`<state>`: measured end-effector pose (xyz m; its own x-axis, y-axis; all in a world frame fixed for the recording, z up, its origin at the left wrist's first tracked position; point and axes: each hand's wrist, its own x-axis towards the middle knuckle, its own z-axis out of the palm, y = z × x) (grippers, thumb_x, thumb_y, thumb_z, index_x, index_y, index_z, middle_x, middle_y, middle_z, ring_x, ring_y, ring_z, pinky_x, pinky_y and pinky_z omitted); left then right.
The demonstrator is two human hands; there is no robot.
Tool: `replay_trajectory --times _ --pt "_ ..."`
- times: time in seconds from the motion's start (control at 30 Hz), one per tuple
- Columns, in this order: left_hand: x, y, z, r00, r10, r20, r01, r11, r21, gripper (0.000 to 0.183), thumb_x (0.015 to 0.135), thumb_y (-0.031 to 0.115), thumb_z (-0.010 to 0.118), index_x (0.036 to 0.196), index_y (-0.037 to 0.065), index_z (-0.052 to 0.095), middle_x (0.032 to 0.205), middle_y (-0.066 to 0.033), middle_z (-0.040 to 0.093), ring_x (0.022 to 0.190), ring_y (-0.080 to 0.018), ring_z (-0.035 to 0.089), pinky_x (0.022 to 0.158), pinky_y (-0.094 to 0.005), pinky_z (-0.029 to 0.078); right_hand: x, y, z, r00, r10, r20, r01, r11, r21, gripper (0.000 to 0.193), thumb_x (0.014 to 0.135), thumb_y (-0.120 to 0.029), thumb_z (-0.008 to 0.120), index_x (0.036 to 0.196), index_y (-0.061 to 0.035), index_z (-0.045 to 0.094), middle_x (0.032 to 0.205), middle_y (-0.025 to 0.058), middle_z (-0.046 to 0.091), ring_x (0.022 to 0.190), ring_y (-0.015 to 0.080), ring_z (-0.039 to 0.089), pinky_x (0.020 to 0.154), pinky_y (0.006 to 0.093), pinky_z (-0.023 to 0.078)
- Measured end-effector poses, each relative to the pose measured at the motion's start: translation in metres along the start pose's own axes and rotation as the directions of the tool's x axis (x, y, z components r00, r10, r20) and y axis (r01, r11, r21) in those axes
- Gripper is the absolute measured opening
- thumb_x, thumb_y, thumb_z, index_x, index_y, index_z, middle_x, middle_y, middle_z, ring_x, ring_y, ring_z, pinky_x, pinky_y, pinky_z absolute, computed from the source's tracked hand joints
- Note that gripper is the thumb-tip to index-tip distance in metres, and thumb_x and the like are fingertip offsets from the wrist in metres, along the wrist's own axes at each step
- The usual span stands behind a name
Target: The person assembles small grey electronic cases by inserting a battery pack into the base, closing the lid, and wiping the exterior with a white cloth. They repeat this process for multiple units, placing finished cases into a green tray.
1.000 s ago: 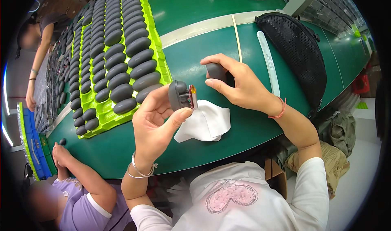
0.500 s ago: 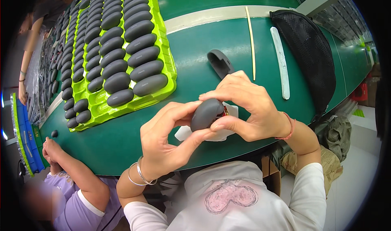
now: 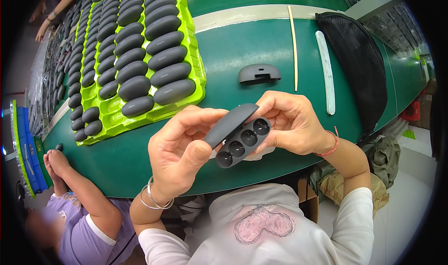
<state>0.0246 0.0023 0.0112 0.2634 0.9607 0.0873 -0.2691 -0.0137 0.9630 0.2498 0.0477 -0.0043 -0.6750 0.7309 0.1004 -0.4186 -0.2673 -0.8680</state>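
Both hands grasp one dark grey earbud case (image 3: 242, 143), held above the near part of the green table (image 3: 224, 45): the left hand (image 3: 175, 146) has its fingers and thumb at the left end, while the right hand (image 3: 293, 125) pinches the right end. Its lid (image 3: 232, 124) stands open, baring a row of four round, glossy dark wells. Part of a white cloth (image 3: 262, 154) shows behind the case. Beyond the hands lies a loose grey shell piece (image 3: 260, 73), with a thin wooden stick (image 3: 294, 50), a pale flat strip (image 3: 325, 73) and a black mesh pouch (image 3: 357, 73) further right. To the left, a lime-green tray (image 3: 198, 90) carries rows of dark grey oval cases (image 3: 172, 92).
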Motion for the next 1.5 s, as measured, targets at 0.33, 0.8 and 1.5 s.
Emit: replay_trajectory --times 0.33,0.8,1.5 --pt "0.000 0.006 0.007 0.979 -0.192 -0.064 0.186 0.979 -0.079 0.054 0.093 0.040 0.061 0.116 -0.009 0.055 0.107 -0.0143 0.064 0.096 -0.0151 0.062 0.081 -0.0280 0.051 -0.002 0.004 0.002 0.998 0.063 0.003 -0.063 0.997 0.046 0.028 0.080 0.019 0.060 0.101 0.0032 0.049 0.109 0.0146 0.060 0.105 0.0246 0.064 0.089 0.0371 0.058" --pt "0.001 0.000 0.000 0.981 -0.194 -0.013 0.186 0.954 -0.237 0.035 0.094 0.014 0.062 0.119 -0.009 0.054 0.108 -0.0154 0.064 0.097 -0.0153 0.062 0.087 -0.0313 0.051 -0.001 0.011 0.001 0.991 0.133 -0.018 -0.131 0.986 0.108 0.029 0.080 0.018 0.061 0.102 0.0028 0.049 0.109 0.0149 0.060 0.101 0.0252 0.066 0.087 0.0372 0.059" --pt "0.005 -0.001 0.002 0.961 -0.266 -0.078 0.248 0.950 -0.192 0.040 0.084 0.006 0.071 0.120 -0.005 0.057 0.105 -0.0104 0.064 0.094 -0.0132 0.061 0.083 -0.0294 0.051 -0.002 0.011 0.002 0.993 0.084 -0.083 -0.080 0.995 0.058 0.025 0.084 0.011 0.064 0.103 0.0031 0.051 0.105 0.0158 0.063 0.091 0.0200 0.067 0.074 0.0304 0.058"
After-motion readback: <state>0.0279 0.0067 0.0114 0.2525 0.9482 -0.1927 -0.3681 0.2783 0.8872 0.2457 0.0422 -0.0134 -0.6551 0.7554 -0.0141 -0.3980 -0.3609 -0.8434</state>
